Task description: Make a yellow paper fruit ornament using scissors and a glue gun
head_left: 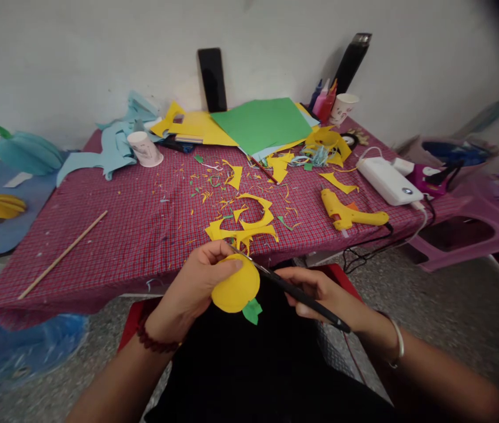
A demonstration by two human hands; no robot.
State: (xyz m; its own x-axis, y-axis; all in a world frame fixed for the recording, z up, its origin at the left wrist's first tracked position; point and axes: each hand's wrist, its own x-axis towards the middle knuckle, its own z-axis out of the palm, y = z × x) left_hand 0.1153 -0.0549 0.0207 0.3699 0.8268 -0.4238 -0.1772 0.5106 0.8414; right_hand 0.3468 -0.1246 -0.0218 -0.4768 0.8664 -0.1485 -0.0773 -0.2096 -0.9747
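Note:
My left hand (pixel 203 273) pinches a round yellow paper cutout (pixel 234 288) between thumb and fingers, just off the table's front edge. A small green paper leaf (pixel 253 311) sticks out from the cutout's lower right. My right hand (pixel 313 288) is wrapped round black-handled scissors (pixel 300 294), seen nearly edge-on. Their narrow metal blades lie along the cutout's upper right edge, close to my left fingertips. Whether the blades are parted is hard to see. Curved yellow paper offcuts (pixel 249 232) lie on the table right beyond my hands.
A red checked cloth (pixel 134 235) covers the table. A wooden stick (pixel 64 255) lies at left, a yellow glue gun (pixel 350 214) at right beside a white power bank (pixel 390 179). Green paper (pixel 264 123), a phone (pixel 213 79) and paper cups (pixel 144 148) stand or lie further back.

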